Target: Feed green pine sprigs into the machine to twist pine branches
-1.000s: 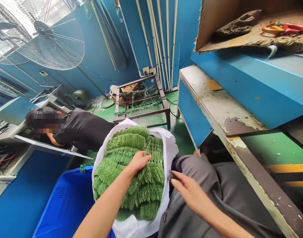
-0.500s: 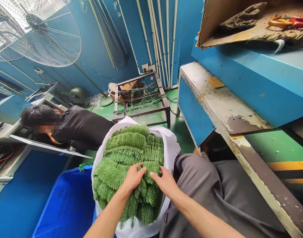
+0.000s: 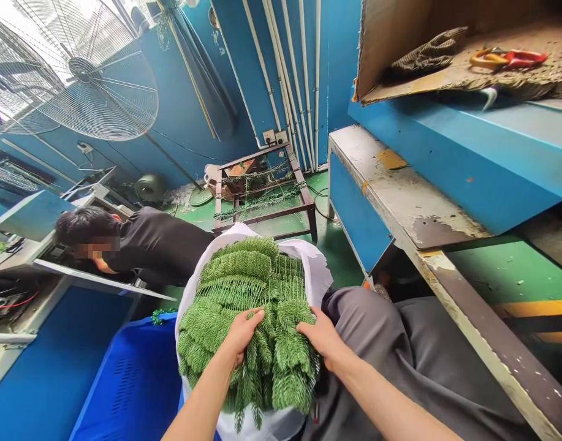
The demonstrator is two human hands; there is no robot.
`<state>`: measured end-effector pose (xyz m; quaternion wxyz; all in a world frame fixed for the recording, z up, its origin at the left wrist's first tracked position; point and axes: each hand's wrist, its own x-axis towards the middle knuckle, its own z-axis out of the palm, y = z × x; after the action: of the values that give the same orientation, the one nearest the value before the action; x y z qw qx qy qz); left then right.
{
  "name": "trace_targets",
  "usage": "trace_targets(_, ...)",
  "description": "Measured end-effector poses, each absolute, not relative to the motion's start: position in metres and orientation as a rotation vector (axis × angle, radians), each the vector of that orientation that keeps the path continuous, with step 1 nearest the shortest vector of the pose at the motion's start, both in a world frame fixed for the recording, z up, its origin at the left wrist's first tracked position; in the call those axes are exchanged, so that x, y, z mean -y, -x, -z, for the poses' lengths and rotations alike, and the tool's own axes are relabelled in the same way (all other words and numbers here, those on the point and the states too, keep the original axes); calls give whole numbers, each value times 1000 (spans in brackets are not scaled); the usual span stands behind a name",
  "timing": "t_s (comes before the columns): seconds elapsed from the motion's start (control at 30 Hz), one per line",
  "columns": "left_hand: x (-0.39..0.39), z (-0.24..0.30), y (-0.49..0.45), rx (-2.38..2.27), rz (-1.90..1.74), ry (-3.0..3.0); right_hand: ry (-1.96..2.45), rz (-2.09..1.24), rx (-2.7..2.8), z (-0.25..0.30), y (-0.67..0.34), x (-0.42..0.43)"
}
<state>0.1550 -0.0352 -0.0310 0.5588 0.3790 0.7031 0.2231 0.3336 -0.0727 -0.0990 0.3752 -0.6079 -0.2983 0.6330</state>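
Observation:
A white bag [image 3: 314,267] stands between my knees and a blue crate, filled with green artificial pine sprigs [image 3: 237,275]. My left hand [image 3: 240,334] grips a bunch of the sprigs [image 3: 281,361] at the near side of the bag, fingers curled into the needles. My right hand [image 3: 324,335] holds the same bunch from the right, fingers tucked under it. The bunch is lifted a little above the rest and its tips hang down over the bag's near rim.
A blue plastic crate [image 3: 133,386] sits left of the bag. A person in black [image 3: 147,242] leans over a bench at left. A worn blue workbench [image 3: 413,208] runs along the right, with scissors [image 3: 505,58] on cardboard above. A metal rack [image 3: 266,190] and fan [image 3: 87,79] stand behind.
My right hand came from my lap onto the sprigs. Both hands closed on a bunch and drew it toward me, so its tips now hang over the bag's near edge.

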Motion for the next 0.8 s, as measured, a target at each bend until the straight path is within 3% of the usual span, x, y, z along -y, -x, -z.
trace_targets(0.3,33,-3,-181,-1451,-611,-808,1022,-1881,628,51,-374,92)
trace_targets(0.53,44,-29,-231,-1261,-721,-743,1435,-1104,1547,15,-387,111)
trace_targets(0.8,46,-52,-285,-1286,-671,-1074,1604,-626,1819,-10,-421,134)
